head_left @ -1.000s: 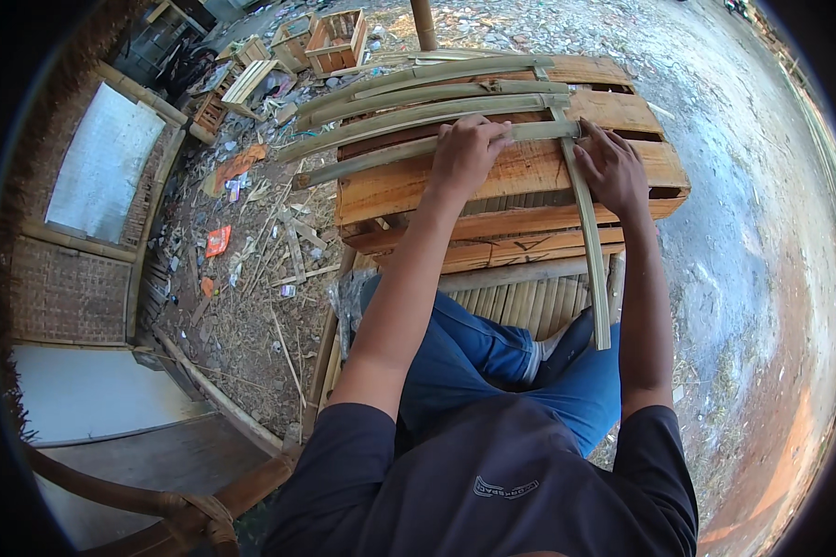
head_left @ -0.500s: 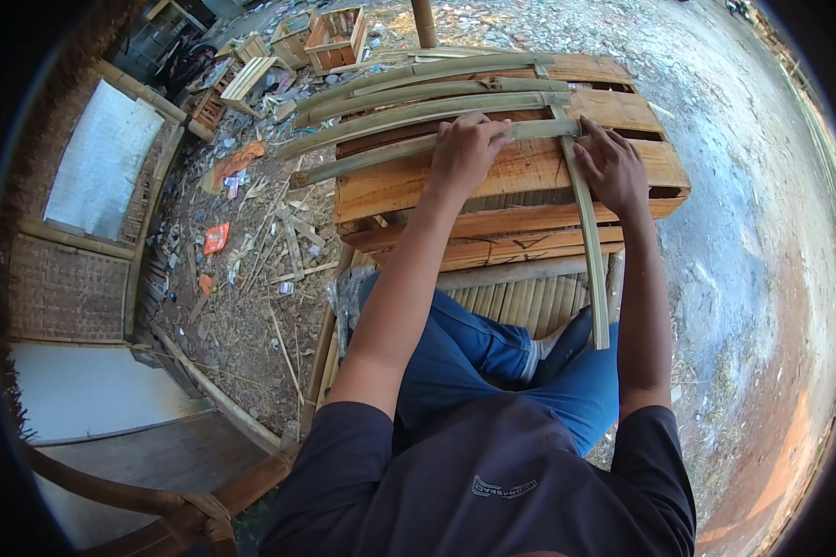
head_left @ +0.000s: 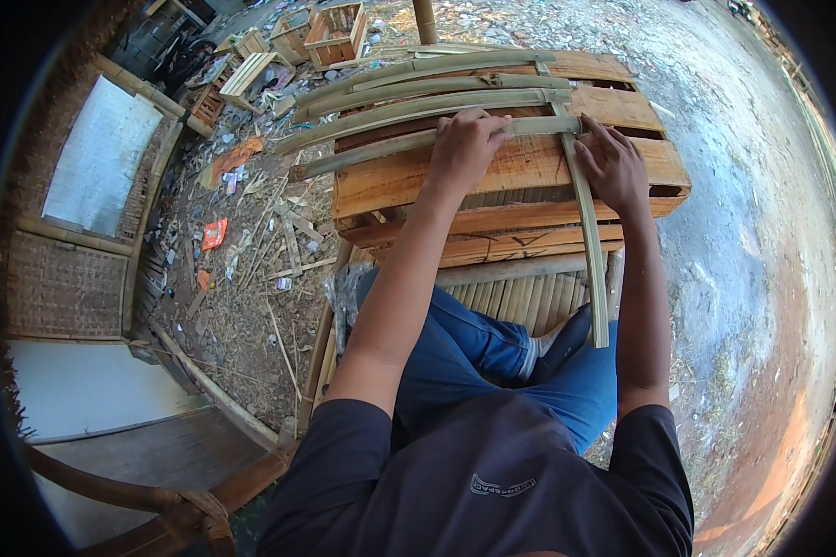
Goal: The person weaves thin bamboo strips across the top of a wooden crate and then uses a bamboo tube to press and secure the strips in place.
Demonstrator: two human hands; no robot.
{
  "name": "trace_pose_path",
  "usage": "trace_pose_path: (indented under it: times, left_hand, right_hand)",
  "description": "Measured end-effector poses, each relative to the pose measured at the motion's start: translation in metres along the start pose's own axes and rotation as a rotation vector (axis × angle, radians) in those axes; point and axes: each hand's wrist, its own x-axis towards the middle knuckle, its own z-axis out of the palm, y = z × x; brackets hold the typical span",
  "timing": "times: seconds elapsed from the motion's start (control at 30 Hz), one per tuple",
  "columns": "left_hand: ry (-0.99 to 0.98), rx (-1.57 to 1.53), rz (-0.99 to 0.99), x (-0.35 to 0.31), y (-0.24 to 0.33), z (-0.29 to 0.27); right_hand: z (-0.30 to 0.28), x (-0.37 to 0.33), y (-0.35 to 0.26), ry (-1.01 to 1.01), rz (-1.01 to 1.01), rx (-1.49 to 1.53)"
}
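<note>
left hand (head_left: 464, 148): fingers were curled over the nearest bamboo strip (head_left: 372, 155), apparently gripping it; the strip lay across the wooden crate (head_left: 390, 188) and jutted past its left edge. right hand (head_left: 618, 172): fingers were bent at the strip's right end; whether they pinched it could not be told. a cross strip (head_left: 588, 232) met it there and overhung the crate's near edge; a knock to that overhang could have skewed the crossing

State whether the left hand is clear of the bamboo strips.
No, the left hand is curled over the nearest crosswise bamboo strip.
</note>
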Motion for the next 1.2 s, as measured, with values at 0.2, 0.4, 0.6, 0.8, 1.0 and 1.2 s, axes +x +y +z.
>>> trace_pose_path:
  times: [0.2,0.4,0.6,0.8,1.0,1.2]
  left_hand:
    - [0.015,0.121,0.014,-0.002,-0.002,-0.005]
    - [0.199,0.276,-0.013,0.023,-0.058,-0.074]
    - [-0.234,0.298,-0.308,0.018,-0.14,-0.108]
    - [-0.199,0.225,-0.164,0.001,-0.154,-0.104]
    - [-0.174,0.214,-0.219,0.001,-0.158,-0.101]
    - [-0.186,0.205,-0.218,0.003,-0.154,-0.102]
  right_hand:
    - [0.002,0.001,-0.003,-0.03,0.03,-0.011]
    - [0.0,-0.001,0.003,-0.026,0.03,-0.001]
    - [0.003,0.002,0.003,-0.018,0.04,-0.012]
    - [0.002,0.002,0.001,-0.019,0.025,0.001]
    - [0.002,0.001,0.0,-0.019,0.033,-0.011]
    - [-0.001,0.002,-0.002,-0.022,0.035,0.01]
